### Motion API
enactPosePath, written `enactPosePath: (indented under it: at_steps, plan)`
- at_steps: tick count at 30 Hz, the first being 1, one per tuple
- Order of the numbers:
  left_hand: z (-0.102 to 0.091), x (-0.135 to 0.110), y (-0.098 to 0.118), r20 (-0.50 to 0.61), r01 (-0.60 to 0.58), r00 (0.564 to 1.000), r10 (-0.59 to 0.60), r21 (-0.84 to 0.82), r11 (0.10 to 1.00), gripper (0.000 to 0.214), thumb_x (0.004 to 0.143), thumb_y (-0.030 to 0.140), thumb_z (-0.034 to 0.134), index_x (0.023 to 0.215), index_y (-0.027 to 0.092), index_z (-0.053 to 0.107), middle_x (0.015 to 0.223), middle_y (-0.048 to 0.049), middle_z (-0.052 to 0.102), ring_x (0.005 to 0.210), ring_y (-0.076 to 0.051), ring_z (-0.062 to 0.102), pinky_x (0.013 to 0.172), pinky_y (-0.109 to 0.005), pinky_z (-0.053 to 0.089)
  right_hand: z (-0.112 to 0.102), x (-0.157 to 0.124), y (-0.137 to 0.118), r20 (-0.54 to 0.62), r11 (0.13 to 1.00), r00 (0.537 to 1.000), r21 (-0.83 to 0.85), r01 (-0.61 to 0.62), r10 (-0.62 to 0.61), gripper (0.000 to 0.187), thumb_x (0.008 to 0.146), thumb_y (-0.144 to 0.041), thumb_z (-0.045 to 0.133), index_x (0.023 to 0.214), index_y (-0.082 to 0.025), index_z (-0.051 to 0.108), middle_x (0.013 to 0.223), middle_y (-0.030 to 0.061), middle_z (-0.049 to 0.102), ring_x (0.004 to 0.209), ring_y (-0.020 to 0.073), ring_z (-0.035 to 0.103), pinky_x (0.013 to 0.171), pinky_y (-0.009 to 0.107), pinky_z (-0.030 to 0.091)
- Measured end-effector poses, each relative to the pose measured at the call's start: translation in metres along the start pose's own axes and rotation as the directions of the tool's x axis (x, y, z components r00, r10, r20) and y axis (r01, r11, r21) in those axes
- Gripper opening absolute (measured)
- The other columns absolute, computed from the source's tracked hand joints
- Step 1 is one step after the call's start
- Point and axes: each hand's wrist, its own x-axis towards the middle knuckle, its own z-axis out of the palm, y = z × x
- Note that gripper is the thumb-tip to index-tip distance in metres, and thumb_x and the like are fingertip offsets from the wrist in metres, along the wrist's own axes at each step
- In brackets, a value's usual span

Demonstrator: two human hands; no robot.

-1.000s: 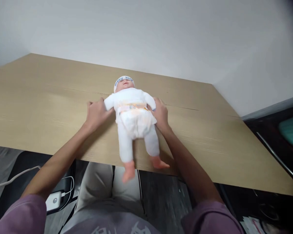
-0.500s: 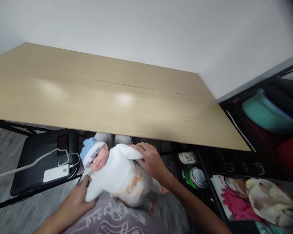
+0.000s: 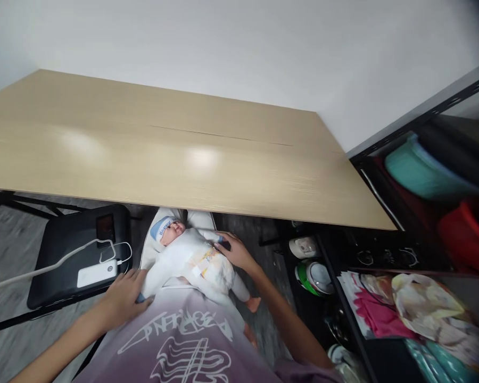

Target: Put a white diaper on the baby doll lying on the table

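doll (image 3: 191, 260) lies face up across lap (image 3: 149, 250), below tabletop (image 3: 183, 154) edge. left hand (image 3: 122, 299) curled loosely round its near arm, right hand (image 3: 236, 253) half open, resting on far arm. risk: legs hang off lap, weak hold, could slide to floor (image 3: 8, 234)

Left hand (image 3: 122, 298) low, palm down, fingers (image 3: 138, 277) spread, right hand (image 3: 235, 251) forward, palm down

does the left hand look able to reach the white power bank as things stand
Probably yes: the left hand lies by the doll, and the power bank sits close beside it with nothing between.
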Motion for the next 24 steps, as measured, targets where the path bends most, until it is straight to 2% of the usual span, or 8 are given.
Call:
enactPosePath:
  at_steps: [3, 5, 7, 9, 12, 17, 21, 24]
  plan:
    - [-0.016, -0.005, 0.014, -0.131, -0.066, 0.989, 0.072, 0.049, 0.997, 0.077, 0.101, 0.065, 0.067, 0.161, 0.017, 0.06, 0.161, -0.0244, 0.067, 0.148, -0.051, 0.06, 0.12, -0.067, 0.048, -0.006, -0.03, -0.009, 0.041, 0.987, 0.999, 0.155, -0.029, 0.023, 0.041, 0.111, -0.051, 0.066, 0.139, -0.026, 0.081, 0.14, 0.0118, 0.084, 0.128, 0.0303, 0.079, 0.119, 0.048, 0.059]
    - [-0.03, 0.005, 0.036, -0.182, -0.204, 0.962, 0.205, 0.027, 0.979, 0.079, 0.108, 0.07, 0.063, 0.169, 0.02, 0.054, 0.166, -0.0223, 0.063, 0.152, -0.048, 0.057, 0.124, -0.064, 0.047, -0.005, -0.04, -0.016, 0.056, 0.982, 0.998, 0.184, -0.045, 0.035, 0.039, 0.11, -0.052, 0.067, 0.134, -0.026, 0.083, 0.135, 0.0111, 0.086, 0.125, 0.0301, 0.081, 0.115, 0.047, 0.062]
    - [-0.041, 0.027, 0.061, -0.174, -0.414, 0.899, 0.403, -0.035, 0.909, 0.07, 0.115, 0.066, 0.058, 0.172, 0.026, 0.05, 0.169, -0.0175, 0.061, 0.154, -0.041, 0.056, 0.126, -0.057, 0.047, -0.003, -0.041, -0.023, 0.027, 0.98, 0.998, 0.193, -0.057, 0.053, 0.037, 0.107, -0.052, 0.07, 0.129, -0.026, 0.084, 0.132, 0.0105, 0.087, 0.122, 0.0303, 0.082, 0.113, 0.046, 0.063]
    - [-0.046, 0.058, 0.084, -0.15, -0.601, 0.797, 0.585, -0.102, 0.793, 0.059, 0.118, 0.058, 0.056, 0.17, 0.03, 0.051, 0.167, -0.014, 0.062, 0.151, -0.035, 0.058, 0.125, -0.051, 0.048, -0.002, -0.038, -0.027, -0.002, 0.978, 0.998, 0.196, -0.066, 0.067, 0.034, 0.106, -0.052, 0.071, 0.121, -0.025, 0.086, 0.125, 0.0104, 0.089, 0.117, 0.0303, 0.083, 0.109, 0.046, 0.063]
    - [-0.039, 0.104, 0.099, -0.163, -0.702, 0.711, 0.684, -0.113, 0.703, 0.044, 0.12, 0.049, 0.057, 0.158, 0.028, 0.062, 0.149, -0.0147, 0.07, 0.134, -0.034, 0.064, 0.116, -0.05, 0.05, -0.003, -0.03, -0.029, -0.013, 0.986, 0.999, 0.162, -0.032, 0.035, 0.03, 0.107, -0.048, 0.069, 0.11, -0.024, 0.086, 0.115, 0.0096, 0.09, 0.109, 0.0296, 0.084, 0.102, 0.042, 0.063]
    - [-0.022, 0.14, 0.092, -0.183, -0.725, 0.688, 0.702, -0.141, 0.674, 0.029, 0.117, 0.044, 0.065, 0.139, 0.028, 0.074, 0.131, -0.0109, 0.072, 0.12, -0.03, 0.065, 0.107, -0.044, 0.048, -0.001, -0.021, -0.022, -0.004, 0.997, 1.0, 0.07, 0.026, -0.025, 0.025, 0.108, -0.043, 0.068, 0.1, -0.025, 0.084, 0.104, 0.0064, 0.09, 0.098, 0.0267, 0.083, 0.095, 0.037, 0.061]
    - [-0.021, 0.141, 0.093, -0.217, -0.717, 0.697, 0.684, -0.199, 0.668, 0.022, 0.117, 0.043, 0.064, 0.122, 0.025, 0.077, 0.122, -0.0094, 0.073, 0.116, -0.028, 0.063, 0.105, -0.042, 0.046, 0.004, -0.008, -0.005, -0.061, 0.999, 0.998, 0.036, -0.02, 0.022, 0.026, 0.105, -0.043, 0.066, 0.093, -0.024, 0.08, 0.094, 0.0056, 0.088, 0.089, 0.0256, 0.082, 0.088, 0.036, 0.06]
    - [-0.034, 0.131, 0.095, -0.238, -0.715, 0.699, 0.674, -0.222, 0.663, 0.028, 0.119, 0.044, 0.058, 0.119, 0.024, 0.077, 0.123, -0.0107, 0.074, 0.118, -0.028, 0.062, 0.106, -0.042, 0.047, 0.0, 0.0, 0.007, -0.118, 0.998, 0.991, 0.027, -0.063, 0.066, 0.029, 0.106, -0.043, 0.061, 0.092, -0.024, 0.078, 0.092, 0.0071, 0.086, 0.093, 0.0274, 0.082, 0.094, 0.04, 0.062]
